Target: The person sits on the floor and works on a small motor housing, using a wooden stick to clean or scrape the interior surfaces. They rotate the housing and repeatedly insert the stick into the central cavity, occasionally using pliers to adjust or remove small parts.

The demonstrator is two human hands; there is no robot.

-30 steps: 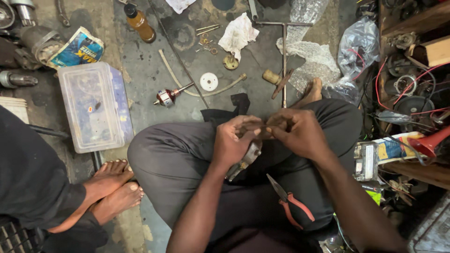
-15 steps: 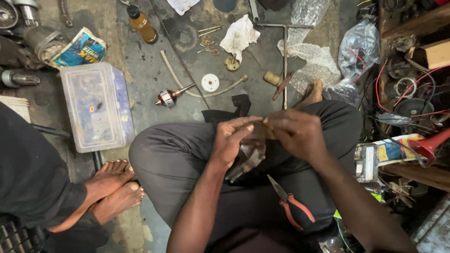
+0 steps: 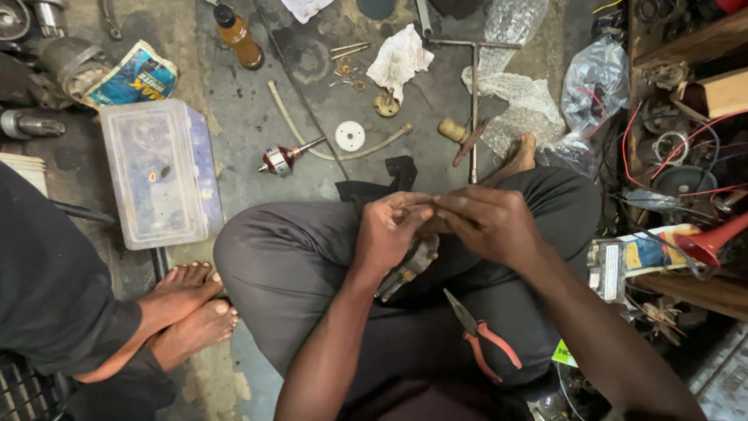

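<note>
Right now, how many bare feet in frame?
3. Two feet of a second person rest together on the floor at lower left. One foot of the seated worker shows past the knee at upper right; their other foot is hidden.

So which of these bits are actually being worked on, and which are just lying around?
In use:
left hand
right hand
grey metal part under the hands

Lying about:
red-handled pliers on the lap
white gear
motor armature
clear plastic box
amber bottle
</note>
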